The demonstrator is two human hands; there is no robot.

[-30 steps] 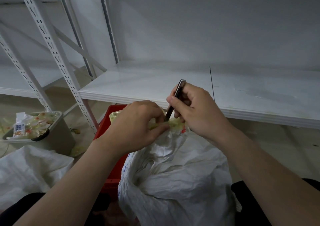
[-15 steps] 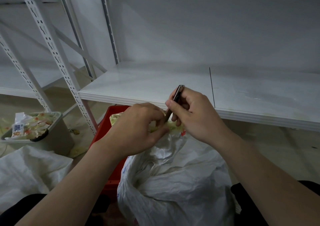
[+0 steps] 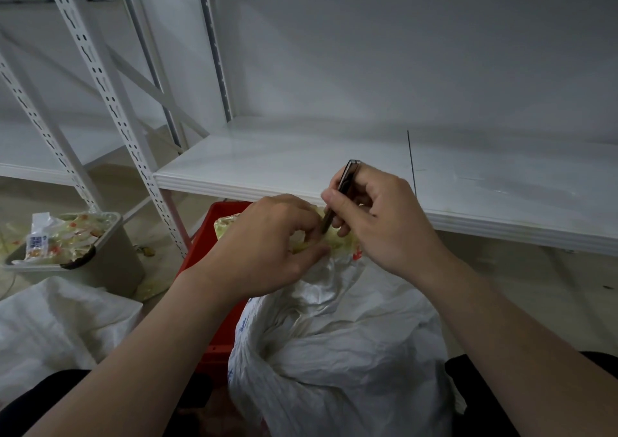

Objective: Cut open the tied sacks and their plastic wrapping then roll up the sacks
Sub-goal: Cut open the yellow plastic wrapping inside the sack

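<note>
A crumpled white woven sack (image 3: 337, 346) stands between my forearms, its gathered neck pointing up. Yellowish plastic wrapping (image 3: 341, 241) bunches at that neck. My left hand (image 3: 267, 246) pinches the plastic and the sack's neck from the left. My right hand (image 3: 378, 222) grips a slim dark metal cutter (image 3: 341, 192), held nearly upright with its lower tip down in the plastic beside my left fingers. The blade tip is hidden between the two hands.
A red crate (image 3: 217, 262) sits behind the sack, under a white metal shelf (image 3: 301, 165). A grey bin (image 3: 110, 262) stuffed with plastic wrappers stands at the left. Another white sack (image 3: 57, 326) lies at lower left. Perforated rack posts (image 3: 110, 102) rise on the left.
Both hands stay at the sack's neck. The cutter has shifted only slightly, first down a little, then back up, with its tip still in the plastic.
</note>
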